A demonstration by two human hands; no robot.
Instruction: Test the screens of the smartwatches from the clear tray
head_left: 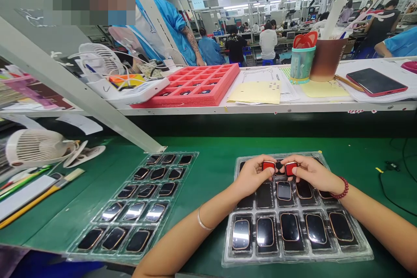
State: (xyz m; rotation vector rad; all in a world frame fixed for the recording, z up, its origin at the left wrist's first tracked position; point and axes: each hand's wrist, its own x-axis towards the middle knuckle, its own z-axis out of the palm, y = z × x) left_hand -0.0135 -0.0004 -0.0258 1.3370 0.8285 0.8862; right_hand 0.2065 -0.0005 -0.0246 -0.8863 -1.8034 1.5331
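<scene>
My left hand [256, 174] pinches a small red-faced watch part [269, 165] above the back rows of the right clear tray [297, 258]. Close beside it, my right hand [305, 169] grips a second red-faced watch part [291, 168]; the two parts are apart. Beneath both hands, the tray holds several black watch screens with gold rims, such as one at the front [289, 226]. Some of its back compartments are hidden by my hands. Another clear tray [182, 191] of black screens lies to the left on the green bench [202, 200].
A white fan [35, 147] and a brush [74, 175] lie at the left. A slanted white post [97, 91] meets the bench. Above, a shelf [195, 111] carries a red foam tray [224, 91], cups and a phone [376, 81]. A cable [387, 195] lies right.
</scene>
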